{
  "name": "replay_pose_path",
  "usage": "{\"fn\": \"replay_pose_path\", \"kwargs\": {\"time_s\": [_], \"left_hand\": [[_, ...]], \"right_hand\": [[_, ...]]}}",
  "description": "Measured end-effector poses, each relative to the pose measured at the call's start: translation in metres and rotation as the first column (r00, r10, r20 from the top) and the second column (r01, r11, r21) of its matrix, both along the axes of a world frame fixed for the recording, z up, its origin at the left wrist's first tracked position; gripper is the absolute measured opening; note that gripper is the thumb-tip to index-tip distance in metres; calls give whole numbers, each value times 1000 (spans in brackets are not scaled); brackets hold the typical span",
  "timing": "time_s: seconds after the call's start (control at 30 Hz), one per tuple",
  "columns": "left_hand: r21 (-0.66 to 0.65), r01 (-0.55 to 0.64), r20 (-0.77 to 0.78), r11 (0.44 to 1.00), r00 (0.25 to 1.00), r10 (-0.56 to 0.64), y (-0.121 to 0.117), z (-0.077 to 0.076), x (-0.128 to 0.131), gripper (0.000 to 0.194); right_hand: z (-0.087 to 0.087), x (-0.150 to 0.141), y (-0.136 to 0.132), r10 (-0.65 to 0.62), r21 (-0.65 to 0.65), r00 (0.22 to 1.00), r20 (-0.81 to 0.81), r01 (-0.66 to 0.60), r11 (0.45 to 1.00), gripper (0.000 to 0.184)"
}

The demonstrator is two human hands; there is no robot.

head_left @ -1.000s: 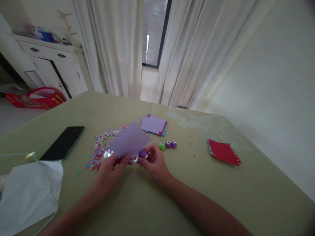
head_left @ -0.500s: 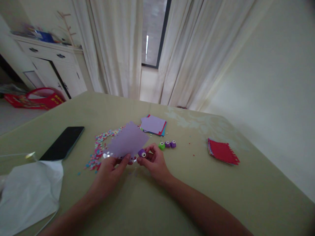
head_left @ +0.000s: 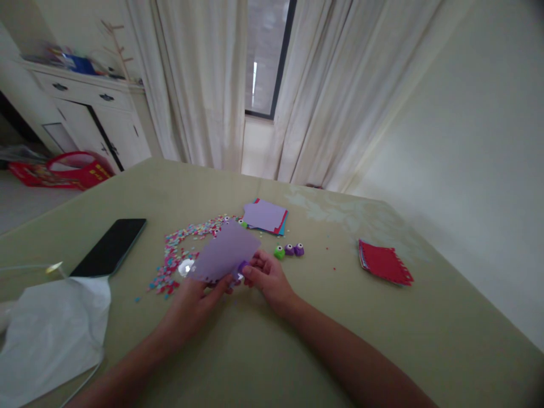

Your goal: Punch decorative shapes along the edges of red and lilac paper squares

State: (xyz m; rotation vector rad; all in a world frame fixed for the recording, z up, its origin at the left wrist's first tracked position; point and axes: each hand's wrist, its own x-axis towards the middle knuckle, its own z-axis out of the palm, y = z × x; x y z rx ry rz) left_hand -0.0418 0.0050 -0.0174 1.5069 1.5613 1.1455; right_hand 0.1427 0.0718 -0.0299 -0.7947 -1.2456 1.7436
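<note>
My left hand (head_left: 198, 297) is closed on the near edge of a lilac paper square (head_left: 227, 246), which is tilted above the table and has small notches along its near edge. My right hand (head_left: 272, 277) pinches a small purple piece (head_left: 242, 266) at the paper's right near edge. Its underside and exact contact with the paper are hidden by my fingers. Just beyond my right hand, a green one-eyed piece (head_left: 279, 251) and two purple one-eyed pieces (head_left: 294, 249) stand in a row. More one-eyed pieces show partly behind the paper.
Coloured confetti (head_left: 170, 258) lies left of the paper, beside a shiny clear item (head_left: 186, 267). A stack of paper squares (head_left: 266, 215) sits farther back. Notched red squares (head_left: 385, 262) lie at right. A phone (head_left: 110, 246) and white bag (head_left: 55, 334) are at left.
The lilac paper has shifted slightly right and tilted, uncovering more confetti and one-eyed pieces behind it. The purple piece in my right hand has turned, so its eye no longer shows.
</note>
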Motion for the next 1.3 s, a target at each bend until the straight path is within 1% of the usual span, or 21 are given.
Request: {"fn": "replay_pose_path", "kwargs": {"time_s": [0.07,0.13,0.27,0.37,0.5,0.6,0.73,0.8,0.87,0.93,1.0,1.03,1.07,1.1,1.13,1.17,1.23,1.3], "left_hand": [[-14,17,-10,1000,1000,-17,1,-3,-1,25],[-30,31,4,999,1000,-30,1,-4,-1,25],[-16,-7,47,1000,999,7,0,0,2,23],[13,-23,63,1000,998,23,-1,6,5,19],[7,23,53,1000,998,-24,-3,7,8,20],[-2,51,34,999,998,-51,-4,5,9,26],[-4,27,26,1000,999,-27,-5,-3,9,32],[-8,15,22,1000,1000,-15,-6,-7,8,31],[-10,13,14,1000,1000,-13,-6,-9,6,28],[-23,-1,18,1000,1000,1,-5,-8,4,26],[-47,-37,50,998,998,39,-4,-5,2,29],[-61,-63,75,996,995,67,-3,-2,2,32],[-73,-89,104,993,990,96,-2,0,2,33],[-83,-107,132,991,984,118,-2,3,2,35],[-92,-122,159,988,978,135,-1,6,2,36],[-104,-133,182,986,972,151,-1,8,3,37],[-137,-140,209,981,964,167,-2,10,3,39],[-177,-154,205,972,960,190,-3,12,4,41]], "right_hand": [[1,3,3,64,29,995,73,-66,997,45],[1,5,5,94,33,989,117,-98,995,47],[3,6,6,105,42,982,159,-113,993,49],[5,7,5,107,71,977,184,-122,990,49],[8,6,4,104,98,974,203,-126,987,51],[11,5,5,98,108,972,214,-123,987,48],[11,4,6,133,140,973,187,-160,977,45],[9,4,6,138,149,968,208,-171,974,46],[6,4,6,132,130,965,227,-164,978,49],[5,7,7,131,83,969,207,-151,985,50],[9,11,11,146,47,968,205,-159,986,48],[13,14,14,147,54,962,232,-164,985,48],[17,18,17,136,86,949,286,-166,982,47],[22,22,21,102,149,926,362,-166,975,45],[26,26,25,42,236,891,451,-165,958,42],[29,29,28,-41,334,843,536,-167,928,39],[33,34,33,-224,509,719,657,-204,837,31],[30,35,34,-350,600,597,722,-289,746,24]]}}
